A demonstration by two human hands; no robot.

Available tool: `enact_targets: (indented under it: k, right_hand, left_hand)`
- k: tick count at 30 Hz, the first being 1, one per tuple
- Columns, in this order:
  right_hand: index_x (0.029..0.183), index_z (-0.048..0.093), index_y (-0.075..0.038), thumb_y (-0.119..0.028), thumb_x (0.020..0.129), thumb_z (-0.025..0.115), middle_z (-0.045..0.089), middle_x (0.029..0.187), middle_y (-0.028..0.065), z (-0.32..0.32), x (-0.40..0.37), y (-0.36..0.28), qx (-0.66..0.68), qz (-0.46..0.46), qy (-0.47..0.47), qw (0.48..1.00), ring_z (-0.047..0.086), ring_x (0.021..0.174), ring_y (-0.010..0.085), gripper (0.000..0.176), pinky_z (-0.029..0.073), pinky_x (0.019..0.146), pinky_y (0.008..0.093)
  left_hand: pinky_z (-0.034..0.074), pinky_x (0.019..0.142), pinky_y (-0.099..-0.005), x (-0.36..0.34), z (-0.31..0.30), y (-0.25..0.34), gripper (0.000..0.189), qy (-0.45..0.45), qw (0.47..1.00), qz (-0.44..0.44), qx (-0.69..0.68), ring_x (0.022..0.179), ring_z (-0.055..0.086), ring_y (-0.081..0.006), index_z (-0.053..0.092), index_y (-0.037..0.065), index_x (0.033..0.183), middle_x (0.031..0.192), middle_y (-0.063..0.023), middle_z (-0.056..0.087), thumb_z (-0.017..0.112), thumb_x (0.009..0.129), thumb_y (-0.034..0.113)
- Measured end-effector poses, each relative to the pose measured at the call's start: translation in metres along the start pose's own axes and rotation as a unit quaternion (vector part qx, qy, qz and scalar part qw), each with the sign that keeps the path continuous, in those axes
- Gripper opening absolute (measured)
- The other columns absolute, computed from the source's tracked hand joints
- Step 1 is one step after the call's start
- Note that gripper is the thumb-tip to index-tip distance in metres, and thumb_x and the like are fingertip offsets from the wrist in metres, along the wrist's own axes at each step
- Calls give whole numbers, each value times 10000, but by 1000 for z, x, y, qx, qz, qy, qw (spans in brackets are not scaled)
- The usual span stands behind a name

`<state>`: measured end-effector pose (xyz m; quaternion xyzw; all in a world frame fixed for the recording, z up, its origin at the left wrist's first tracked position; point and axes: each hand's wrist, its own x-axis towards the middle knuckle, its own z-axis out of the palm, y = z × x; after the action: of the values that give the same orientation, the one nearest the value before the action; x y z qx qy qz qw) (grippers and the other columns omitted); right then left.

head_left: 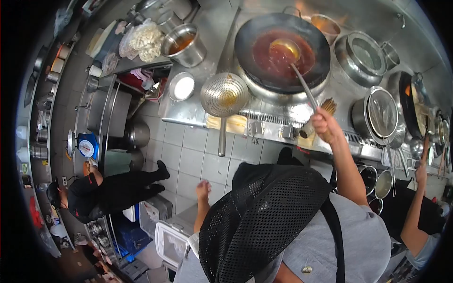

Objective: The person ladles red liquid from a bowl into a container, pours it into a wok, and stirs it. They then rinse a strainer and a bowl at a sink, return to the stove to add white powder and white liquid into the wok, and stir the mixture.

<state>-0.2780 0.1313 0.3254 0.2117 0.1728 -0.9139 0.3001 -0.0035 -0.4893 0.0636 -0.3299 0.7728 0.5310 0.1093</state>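
Note:
My right hand (325, 125) is closed around the handle of a ladle (302, 78). The ladle's bowl lies in dark red liquid (269, 59) inside a black wok (243, 40) on the stove. My left hand (203, 190) hangs low over the tiled floor, well apart from the counter; its fingers look curled, and nothing shows in them. Between the two hands, nearer the counter edge, a perforated strainer (224, 94) rests with its handle pointing down. A bamboo brush (326, 107) lies just behind my right hand.
Left of the wok stand a bowl of white contents (181, 87) and a metal pot of orange liquid (191, 54). Pots with sieves (382, 113) stand to the right. One co-worker (108, 193) is by the left counter, another's arm (417, 203) at the far right.

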Motion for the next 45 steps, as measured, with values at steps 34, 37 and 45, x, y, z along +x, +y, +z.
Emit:
enact_targets:
  k: [34, 37, 45]
  right_hand:
    - [1432, 428, -151, -236, 1000, 544, 464, 684, -26, 47, 42, 56, -181, -152, 183, 954, 427, 479, 54, 456, 349, 383, 183]
    - [1461, 365, -134, -190, 987, 539, 483, 688, -8, 52, 58, 91, -482, -268, 288, 783, 430, 462, 103, 508, 392, 394, 262]
    - [1257, 494, -161, -235, 1013, 511, 444, 693, -19, 77, 33, 76, 166, -76, -24, 983, 377, 477, 63, 255, 350, 376, 234]
  left_hand:
    - [562, 768, -351, 230, -22, 295, 340, 0, 958, 74, -278, 911, 671, -241, 570, 28, 1229, 1112, -138, 663, 577, 981, 260]
    - [561, 774, -368, 257, -15, 334, 410, -14, 952, 44, -301, 953, 661, -266, 511, 31, 1308, 1202, -169, 627, 555, 988, 283]
    - [599, 689, -363, 289, -6, 353, 375, 16, 906, 8, -424, 902, 677, -286, 477, 23, 1257, 1143, -168, 615, 575, 979, 255]
